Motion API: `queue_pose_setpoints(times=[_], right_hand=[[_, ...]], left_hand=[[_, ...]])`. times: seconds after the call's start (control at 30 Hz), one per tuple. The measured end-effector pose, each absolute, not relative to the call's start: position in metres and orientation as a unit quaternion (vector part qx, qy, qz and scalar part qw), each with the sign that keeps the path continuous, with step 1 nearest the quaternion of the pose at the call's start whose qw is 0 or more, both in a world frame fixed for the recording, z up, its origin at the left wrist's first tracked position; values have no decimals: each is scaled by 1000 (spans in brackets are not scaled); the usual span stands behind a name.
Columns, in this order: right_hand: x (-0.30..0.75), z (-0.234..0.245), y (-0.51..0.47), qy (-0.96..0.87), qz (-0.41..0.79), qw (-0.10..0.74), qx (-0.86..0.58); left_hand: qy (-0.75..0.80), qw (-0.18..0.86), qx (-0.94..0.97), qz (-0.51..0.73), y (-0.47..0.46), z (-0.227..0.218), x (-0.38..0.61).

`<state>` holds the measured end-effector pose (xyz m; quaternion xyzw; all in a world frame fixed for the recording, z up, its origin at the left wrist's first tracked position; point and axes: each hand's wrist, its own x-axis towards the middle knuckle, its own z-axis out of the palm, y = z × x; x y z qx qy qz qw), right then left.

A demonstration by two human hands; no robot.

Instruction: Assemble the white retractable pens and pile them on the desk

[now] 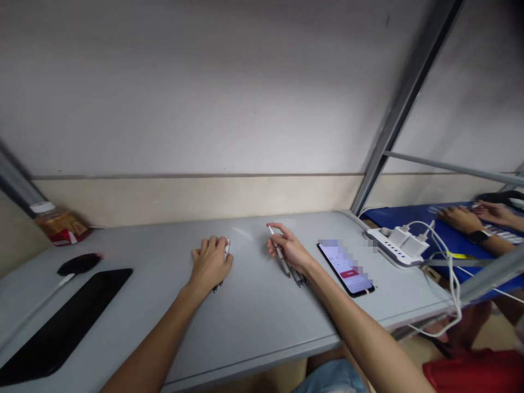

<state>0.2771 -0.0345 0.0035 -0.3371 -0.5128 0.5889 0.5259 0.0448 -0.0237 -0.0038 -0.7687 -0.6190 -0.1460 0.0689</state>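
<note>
Palm down on the grey desk [254,322], my left hand [212,262] has its fingers curled over some pens [227,246]; only a white end and dark tips stick out from under it. My right hand [289,246] pinches a white pen [280,254] with a dark tip, tilted with its tip toward me. The index finger reaches out past the pen's upper end. Below the right palm lie more pens [298,278], partly hidden by the hand and wrist.
Right of my right arm lies a lit phone [347,270], then a white power strip [395,246] with plugs and cables. At left are a bottle [60,224], a black round pad [79,265] and a black mat [67,322]. A co-worker's hands [462,218] rest over a blue table [403,221].
</note>
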Motion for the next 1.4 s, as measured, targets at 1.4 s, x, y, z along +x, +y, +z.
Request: queue_pose_setpoints(times=[1.4], right_hand=[[272, 1, -46, -822, 87, 312, -467]], left_hand=[[-471, -66, -842, -255, -35, -4, 61]])
